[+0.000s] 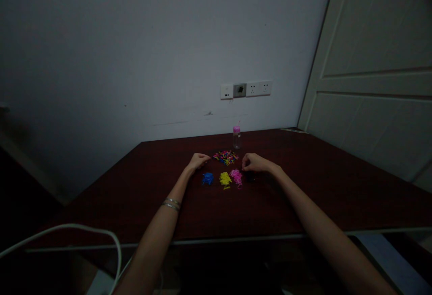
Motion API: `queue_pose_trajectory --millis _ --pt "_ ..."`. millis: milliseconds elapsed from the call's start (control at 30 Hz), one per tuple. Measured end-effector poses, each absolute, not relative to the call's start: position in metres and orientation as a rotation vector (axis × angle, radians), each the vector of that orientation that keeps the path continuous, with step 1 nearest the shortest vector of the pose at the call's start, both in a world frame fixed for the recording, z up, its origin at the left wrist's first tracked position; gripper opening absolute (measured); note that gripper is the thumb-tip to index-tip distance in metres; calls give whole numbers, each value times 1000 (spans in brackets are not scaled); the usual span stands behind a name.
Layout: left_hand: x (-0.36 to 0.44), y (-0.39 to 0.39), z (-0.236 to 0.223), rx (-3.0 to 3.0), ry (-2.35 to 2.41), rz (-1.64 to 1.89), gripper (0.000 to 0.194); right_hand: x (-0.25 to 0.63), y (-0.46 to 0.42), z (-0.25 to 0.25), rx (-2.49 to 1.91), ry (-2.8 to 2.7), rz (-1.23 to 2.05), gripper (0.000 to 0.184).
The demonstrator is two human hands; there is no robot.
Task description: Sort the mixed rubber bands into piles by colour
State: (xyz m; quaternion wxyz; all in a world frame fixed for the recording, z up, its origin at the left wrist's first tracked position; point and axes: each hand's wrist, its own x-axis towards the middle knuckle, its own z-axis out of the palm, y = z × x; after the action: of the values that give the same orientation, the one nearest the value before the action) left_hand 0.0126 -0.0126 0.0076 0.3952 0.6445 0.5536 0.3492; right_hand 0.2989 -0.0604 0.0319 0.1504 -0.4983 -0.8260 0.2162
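On a dark red-brown table [135,196] lies a mixed pile of small colourful pieces [225,156]. In front of it sit three sorted heaps: blue [208,178], yellow [224,179] and pink [236,176]. My left hand [198,160] rests on the table just left of the mixed pile, fingers curled; what they hold, if anything, is too small to see. My right hand [254,163] lies right of the pile, above the pink heap, fingers pinched together. Thin bracelets [171,203] circle my left wrist.
A small clear bottle with a pink cap [236,136] stands behind the mixed pile. Wall sockets [245,89] sit on the grey wall above. A white door [371,88] is at the right. A white cable [84,232] curves at the lower left.
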Motion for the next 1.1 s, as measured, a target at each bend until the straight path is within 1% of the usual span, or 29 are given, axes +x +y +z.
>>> queue_pose_trajectory --millis 267,533,900,1100 --pt "13 -15 9 1635 1402 888 37 300 -61 35 -1460 -2339 655 12" --pt "12 -13 8 1611 1388 886 36 311 -64 43 -1381 -2273 620 14" --pt "12 -14 7 1624 1378 881 35 322 -79 45 -1389 -2388 757 13" --pt "12 -14 9 1614 1389 877 36 321 -79 47 -1341 -2306 719 13"
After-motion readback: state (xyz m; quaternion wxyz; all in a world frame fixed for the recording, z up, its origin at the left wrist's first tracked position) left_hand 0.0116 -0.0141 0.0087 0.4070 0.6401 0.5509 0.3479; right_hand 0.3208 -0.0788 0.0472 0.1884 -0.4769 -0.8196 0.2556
